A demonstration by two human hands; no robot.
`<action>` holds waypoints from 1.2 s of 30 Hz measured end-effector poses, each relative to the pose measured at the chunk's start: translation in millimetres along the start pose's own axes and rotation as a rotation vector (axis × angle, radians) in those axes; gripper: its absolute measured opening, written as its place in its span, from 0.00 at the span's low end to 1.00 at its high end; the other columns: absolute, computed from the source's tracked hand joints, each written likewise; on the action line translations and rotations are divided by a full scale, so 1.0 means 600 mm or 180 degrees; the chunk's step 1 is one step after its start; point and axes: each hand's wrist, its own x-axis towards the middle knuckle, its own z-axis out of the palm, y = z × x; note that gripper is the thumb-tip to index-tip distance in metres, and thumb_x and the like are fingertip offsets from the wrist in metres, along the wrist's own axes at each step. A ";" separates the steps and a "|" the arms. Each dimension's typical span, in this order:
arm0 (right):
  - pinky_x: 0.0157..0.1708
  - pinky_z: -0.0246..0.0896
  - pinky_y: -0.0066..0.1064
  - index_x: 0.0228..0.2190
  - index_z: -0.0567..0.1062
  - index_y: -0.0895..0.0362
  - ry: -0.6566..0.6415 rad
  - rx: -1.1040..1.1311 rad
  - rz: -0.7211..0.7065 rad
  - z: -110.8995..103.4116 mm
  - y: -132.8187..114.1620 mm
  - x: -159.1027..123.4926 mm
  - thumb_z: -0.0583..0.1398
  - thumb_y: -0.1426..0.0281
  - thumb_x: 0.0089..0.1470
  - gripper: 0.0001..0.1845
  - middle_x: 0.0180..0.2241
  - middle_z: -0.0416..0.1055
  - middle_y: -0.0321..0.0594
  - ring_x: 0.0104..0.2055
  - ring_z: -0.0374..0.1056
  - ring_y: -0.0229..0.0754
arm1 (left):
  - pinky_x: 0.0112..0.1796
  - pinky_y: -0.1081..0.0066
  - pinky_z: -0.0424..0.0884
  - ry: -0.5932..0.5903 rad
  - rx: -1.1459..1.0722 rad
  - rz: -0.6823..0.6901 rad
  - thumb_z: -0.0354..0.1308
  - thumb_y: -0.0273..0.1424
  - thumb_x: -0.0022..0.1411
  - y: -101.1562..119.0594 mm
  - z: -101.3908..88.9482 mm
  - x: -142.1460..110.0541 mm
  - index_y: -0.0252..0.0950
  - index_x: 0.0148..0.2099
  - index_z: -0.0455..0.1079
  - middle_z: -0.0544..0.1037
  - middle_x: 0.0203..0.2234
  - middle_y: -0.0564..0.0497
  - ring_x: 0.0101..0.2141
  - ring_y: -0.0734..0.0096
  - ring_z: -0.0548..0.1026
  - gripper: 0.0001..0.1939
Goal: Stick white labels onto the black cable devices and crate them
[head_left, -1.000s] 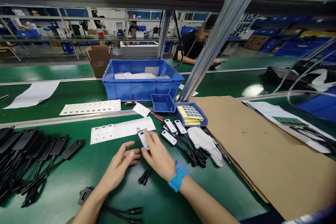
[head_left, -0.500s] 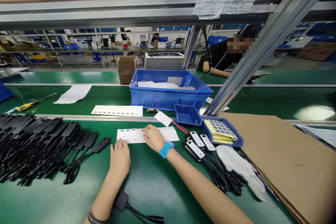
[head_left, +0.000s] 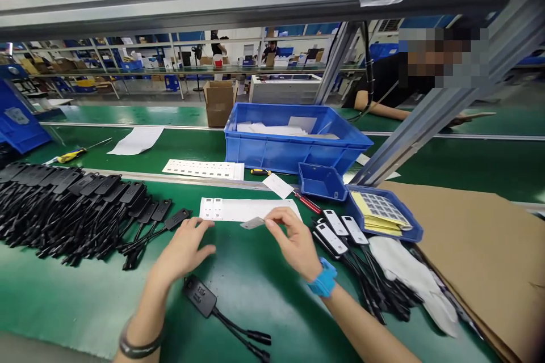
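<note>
Between thumb and fingers, my right hand (head_left: 293, 241) pinches a small label sticker (head_left: 252, 223), lifted over the front edge of a white label sheet (head_left: 242, 210). Two labels still sit at that sheet's left end. My left hand (head_left: 187, 247) holds nothing, its thumb and fingers apart, just below the sheet's left end. Under it on the green bench lies a black controller box (head_left: 200, 295) with cables running to the right. Several black boxes bearing white labels (head_left: 332, 238) lie to the right of my right hand.
Many black cabled boxes (head_left: 106, 198) are piled at left. A large blue bin (head_left: 293, 150) with papers, a small blue tray (head_left: 321, 181) and a tray with yellow-backed sheets (head_left: 378, 212) stand behind. White gloves (head_left: 409, 272) and cardboard (head_left: 468, 238) lie at right. A metal post (head_left: 426, 119) slants nearby.
One label has come off the sheet in my right hand, which has drawn back toward me. My left hand has left the sheet and opened. The view has shifted, showing more of the black box.
</note>
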 end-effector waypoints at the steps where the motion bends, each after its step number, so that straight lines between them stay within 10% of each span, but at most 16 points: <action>1: 0.38 0.62 0.36 0.31 0.72 0.55 0.0019 0.0093 0.0105 -0.013 0.001 -0.012 0.57 0.66 0.60 0.08 0.34 0.67 0.40 0.37 0.65 0.43 | 0.47 0.63 0.65 -0.0379 -0.0209 0.0143 0.61 0.36 0.54 -0.005 -0.011 -0.020 0.45 0.55 0.64 0.67 0.50 0.47 0.51 0.56 0.65 0.25; 4: 0.37 0.61 0.36 0.32 0.71 0.55 0.0084 0.0256 0.0398 -0.036 0.018 -0.039 0.57 0.63 0.59 0.09 0.34 0.66 0.40 0.37 0.64 0.43 | 0.43 0.62 0.63 -0.0999 -0.0219 0.0046 0.69 0.31 0.37 -0.017 -0.019 -0.070 0.46 0.45 0.69 0.65 0.43 0.50 0.45 0.54 0.64 0.29; 8: 0.36 0.60 0.34 0.31 0.71 0.55 0.0043 0.0540 0.0742 -0.038 0.037 -0.053 0.57 0.61 0.59 0.11 0.31 0.65 0.38 0.35 0.63 0.42 | 0.43 0.63 0.61 -0.0727 -0.0583 0.0066 0.62 0.24 0.45 -0.025 -0.008 -0.086 0.42 0.39 0.69 0.65 0.41 0.50 0.43 0.60 0.64 0.17; 13: 0.29 0.60 0.32 0.30 0.68 0.54 -0.0027 0.1311 0.1064 -0.036 0.024 -0.052 0.55 0.58 0.60 0.13 0.25 0.61 0.34 0.26 0.61 0.38 | 0.42 0.65 0.66 -0.0666 -0.2960 0.0461 0.67 0.33 0.50 0.005 -0.002 -0.038 0.38 0.42 0.67 0.73 0.39 0.48 0.41 0.62 0.71 0.18; 19: 0.24 0.59 0.30 0.32 0.65 0.53 0.0079 0.1683 0.1181 -0.042 0.023 -0.054 0.55 0.58 0.60 0.12 0.25 0.60 0.33 0.24 0.60 0.36 | 0.40 0.55 0.73 -0.0907 -0.5253 -0.0502 0.57 0.41 0.62 0.103 0.060 0.046 0.38 0.53 0.65 0.73 0.42 0.43 0.40 0.60 0.74 0.20; 26: 0.20 0.52 0.25 0.29 0.66 0.55 -0.0059 0.1373 0.1348 -0.044 0.025 -0.051 0.60 0.61 0.57 0.12 0.23 0.59 0.30 0.20 0.55 0.31 | 0.45 0.64 0.70 -0.1113 -0.5399 -0.0197 0.66 0.27 0.53 0.142 0.120 0.068 0.37 0.56 0.66 0.74 0.44 0.44 0.42 0.66 0.73 0.28; 36: 0.24 0.61 0.26 0.29 0.72 0.57 -0.0149 0.0810 0.1436 -0.043 0.019 -0.060 0.62 0.63 0.54 0.09 0.23 0.65 0.33 0.24 0.61 0.35 | 0.47 0.57 0.68 -0.1521 -0.5292 -0.0166 0.65 0.24 0.53 0.149 0.124 0.048 0.41 0.62 0.55 0.75 0.39 0.45 0.43 0.59 0.75 0.37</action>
